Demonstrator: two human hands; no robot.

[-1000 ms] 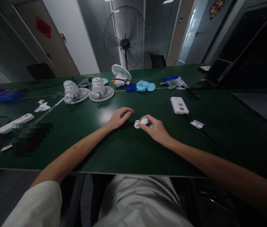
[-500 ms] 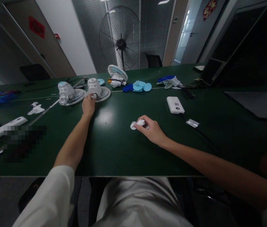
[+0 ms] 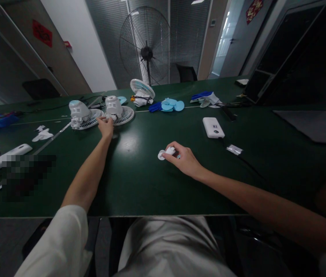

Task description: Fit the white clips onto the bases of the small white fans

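My right hand (image 3: pixel 185 158), above the middle of the table, is closed on a small white plastic part with a round disc end (image 3: pixel 161 155). Its fingers hide much of the part, and a small light-blue spot shows beneath them. My left hand (image 3: pixel 105 127) reaches out to the near side of a white fan head (image 3: pixel 113 107), which lies grille-down. Thumb and fingers look apart there; whether the fingertips touch the fan is unclear. Just left lies a second white fan head (image 3: pixel 79 111), its grille also flat on the table.
Farther back lie another small fan (image 3: pixel 142 92), light-blue fan blades (image 3: pixel 173 104) and blue-and-white gloves (image 3: pixel 206 98). A white power bank (image 3: pixel 213 127) with a cable lies to the right. At left are a white power strip (image 3: pixel 8 157) and crumpled white scraps (image 3: pixel 43 134).
My left hand has shifted slightly left along the fan head, and its fingers have spread. My right hand keeps the white part almost in place. The view has moved slightly.
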